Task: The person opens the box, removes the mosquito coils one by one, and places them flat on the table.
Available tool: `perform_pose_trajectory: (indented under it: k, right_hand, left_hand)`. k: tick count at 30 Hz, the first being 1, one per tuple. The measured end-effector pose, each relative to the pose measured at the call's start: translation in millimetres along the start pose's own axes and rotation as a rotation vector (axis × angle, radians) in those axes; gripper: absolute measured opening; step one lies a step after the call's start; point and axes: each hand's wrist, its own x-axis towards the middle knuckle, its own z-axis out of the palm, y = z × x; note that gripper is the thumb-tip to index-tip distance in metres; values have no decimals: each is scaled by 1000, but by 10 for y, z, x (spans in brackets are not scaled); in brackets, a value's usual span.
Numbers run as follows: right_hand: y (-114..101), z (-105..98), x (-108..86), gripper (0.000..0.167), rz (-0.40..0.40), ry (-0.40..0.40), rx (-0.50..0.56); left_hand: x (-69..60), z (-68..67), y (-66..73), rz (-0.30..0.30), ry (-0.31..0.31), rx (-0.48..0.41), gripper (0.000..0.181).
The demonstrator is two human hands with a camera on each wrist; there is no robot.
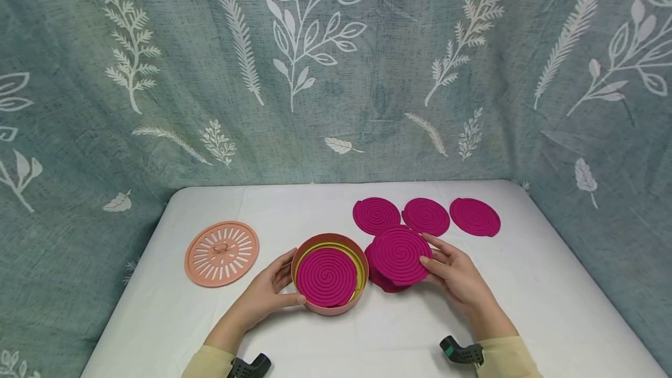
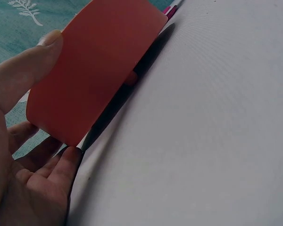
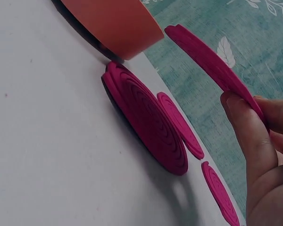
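My left hand (image 1: 266, 293) holds the coral round mosquito coil box (image 1: 329, 311) at its left side, thumb near the front and fingers curled low at the wall. Inside the box, a magenta mosquito coil (image 1: 326, 277) lies within a yellow ring (image 1: 361, 280). My right hand (image 1: 458, 276) pinches another magenta coil (image 1: 401, 254) by its right edge, thumb on one face and fingers behind. That coil is raised above more coils (image 3: 144, 122) on the table, just right of the box; it partly hides them in the head view.
A coral slotted lid (image 1: 221, 254) with a small central loop lies at the left on the white table (image 1: 346, 349). Three single magenta coils, the left one (image 1: 376, 216), the middle one (image 1: 426, 217) and the right one (image 1: 475, 217), lie along the back right.
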Motion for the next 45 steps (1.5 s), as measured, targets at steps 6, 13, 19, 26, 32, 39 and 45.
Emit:
perform_pose_trajectory:
  k: [6,13,19,26,32,39,45]
  right_hand:
    - [1,-98,-42,70,-14,26,19]
    - [-9,-208,-96,73,-45,39,67]
    - [0,-318,-138,73,-41,90,68]
    - [47,-434,-172,70,-44,103,116]
    - [73,-520,-198,73,-42,122,143]
    - [133,-608,-239,75,-18,180,158]
    - [193,-660,-261,78,-12,230,126]
  left_hand:
    - [1,-2,-4,-5,6,9,105]
    - [-5,4,-1,-14,14,28,107]
    - [-7,12,4,0,7,16,106]
    - [0,9,0,-12,13,28,106]
    - [-2,1,2,-17,14,24,107]
    - [-4,-1,-3,-18,12,21,106]
    - [-3,-2,-24,0,11,18,105]
